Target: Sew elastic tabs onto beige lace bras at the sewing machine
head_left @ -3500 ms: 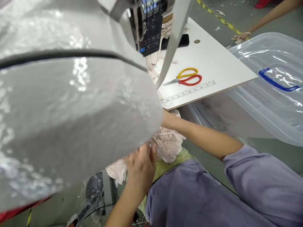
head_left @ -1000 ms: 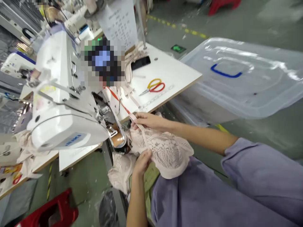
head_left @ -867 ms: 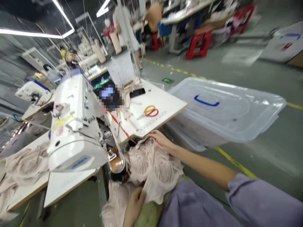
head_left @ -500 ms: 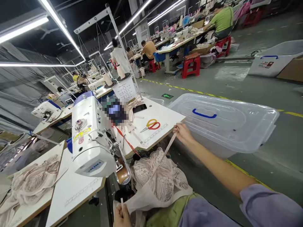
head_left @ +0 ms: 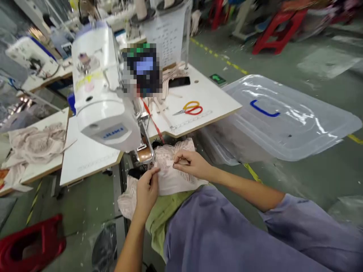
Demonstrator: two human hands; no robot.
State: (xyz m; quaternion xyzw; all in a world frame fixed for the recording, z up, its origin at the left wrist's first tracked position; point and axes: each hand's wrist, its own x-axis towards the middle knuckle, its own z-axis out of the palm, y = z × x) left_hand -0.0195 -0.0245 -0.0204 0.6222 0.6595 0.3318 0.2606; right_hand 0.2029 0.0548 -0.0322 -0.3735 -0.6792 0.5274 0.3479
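Note:
A pale pink lace garment lies across the lap, below the arm of a white sewing machine. My right hand pinches the end of a narrow pale strap over the lace. Just left of it, my left hand has thumb and index finger pressed together at a small pale strap end by the garment. The two hands are a short gap apart. Scissors with yellow and red handles lie on the white table.
A lidded clear plastic bin stands right of the table. A black phone and pale strips lie behind the scissors. More pink garments rest on the left table. A red stool is at lower left.
My right hand has come down and left from the table edge to the garment. My left hand has moved up beside it, and the strap no longer stretches long. The view has tilted down.

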